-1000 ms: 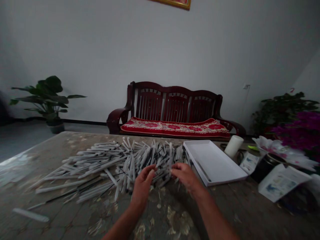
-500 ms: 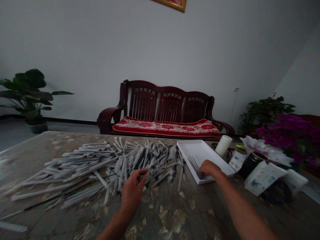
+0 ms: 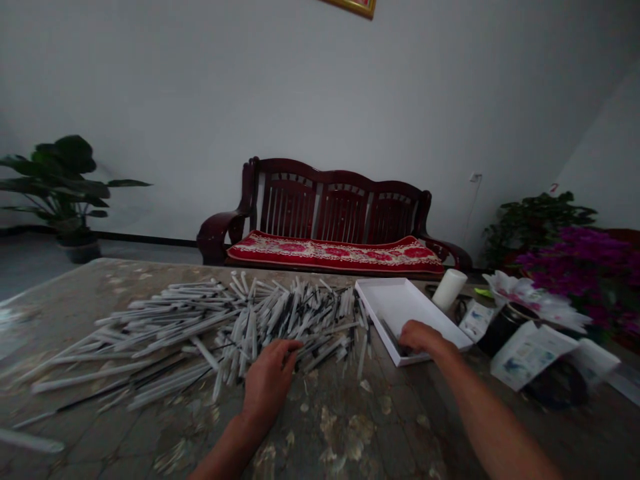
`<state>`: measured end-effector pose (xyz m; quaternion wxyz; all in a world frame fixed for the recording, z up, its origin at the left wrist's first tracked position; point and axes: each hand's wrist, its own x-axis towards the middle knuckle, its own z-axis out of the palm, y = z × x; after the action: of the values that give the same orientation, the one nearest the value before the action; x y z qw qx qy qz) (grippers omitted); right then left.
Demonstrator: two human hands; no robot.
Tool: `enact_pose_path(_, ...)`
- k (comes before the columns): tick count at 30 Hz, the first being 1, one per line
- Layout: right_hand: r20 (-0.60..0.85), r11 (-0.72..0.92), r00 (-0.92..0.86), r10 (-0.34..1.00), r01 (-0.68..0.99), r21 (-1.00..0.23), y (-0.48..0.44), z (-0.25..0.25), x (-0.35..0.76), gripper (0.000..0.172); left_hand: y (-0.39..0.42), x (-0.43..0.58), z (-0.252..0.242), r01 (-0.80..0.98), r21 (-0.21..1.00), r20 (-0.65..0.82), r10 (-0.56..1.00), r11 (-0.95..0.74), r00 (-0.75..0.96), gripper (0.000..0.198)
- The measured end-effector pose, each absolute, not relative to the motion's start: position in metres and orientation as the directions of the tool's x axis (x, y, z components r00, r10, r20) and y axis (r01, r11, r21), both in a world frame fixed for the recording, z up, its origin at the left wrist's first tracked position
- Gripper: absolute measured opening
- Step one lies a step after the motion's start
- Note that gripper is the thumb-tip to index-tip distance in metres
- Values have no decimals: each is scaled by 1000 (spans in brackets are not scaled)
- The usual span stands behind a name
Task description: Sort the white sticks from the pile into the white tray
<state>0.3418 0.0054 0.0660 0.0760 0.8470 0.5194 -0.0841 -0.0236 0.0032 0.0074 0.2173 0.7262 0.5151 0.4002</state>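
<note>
A wide heap of slim pen-like sticks [image 3: 190,310], whitish with dark parts, lies loose across the table. My left hand [image 3: 270,377] is at its near edge, fingers stretched forward and thumb a little apart, with nothing visible in it. To the right stands a shallow white box [image 3: 430,310]. My right hand [image 3: 420,337] reaches into its near left corner, fingers closed at the end of slim dark sticks [image 3: 390,331] that lie along the left wall. Its fingertips are partly hidden.
Right of the box are a white roll [image 3: 449,290], a black cup [image 3: 507,328], folded printed paper [image 3: 533,353] and a coil of dark cable [image 3: 557,385]. Purple flowers [image 3: 580,273] rise behind them. A wooden bench [image 3: 345,207] stands beyond the table [image 3: 350,433].
My left hand has shifted slightly right, its fingers reaching further over the heap's edge. My right hand stays at the box corner, and the sticks beside it sit lower against the wall.
</note>
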Motion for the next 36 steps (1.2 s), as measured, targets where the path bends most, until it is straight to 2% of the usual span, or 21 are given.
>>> enact_pose_path(4,-92,-404,403,911,915,1,-2,80,321,24,2,-23,7,640,633,406,890,-436,205,25)
enact_pose_path(7,-12,-342,342,940,939,-43,-4,80,291,28,-1,-21,7,655,569,440,857,-497,268,24)
enact_pose_path(10,14,-252,254,967,966,-59,-3,71,258,25,-6,-18,10,651,516,434,825,-557,361,23)
enact_pose_path(14,-6,-174,174,985,984,-45,-4,56,232,27,-12,-16,10,646,499,350,816,-578,460,20)
enact_pose_path(20,-52,-221,221,974,975,4,-8,44,221,26,-12,-13,5,650,481,309,808,-588,502,20)
enact_pose_path(26,-41,-313,312,949,949,-25,-12,43,215,38,-12,-12,13,707,453,260,839,-542,477,24)
enact_pose_path(28,0,-350,354,935,926,-140,-12,42,215,43,-11,-13,13,724,435,250,844,-535,474,24)
enact_pose_path(31,55,-316,385,921,823,-472,-9,38,211,42,-11,-12,10,721,452,253,851,-525,460,24)
enact_pose_path(34,63,-147,361,930,525,-838,-9,29,197,41,-13,-10,9,661,553,280,861,-507,426,26)
enact_pose_path(36,56,-31,326,944,257,-966,-12,22,182,43,-17,-7,10,606,638,279,876,-475,392,28)
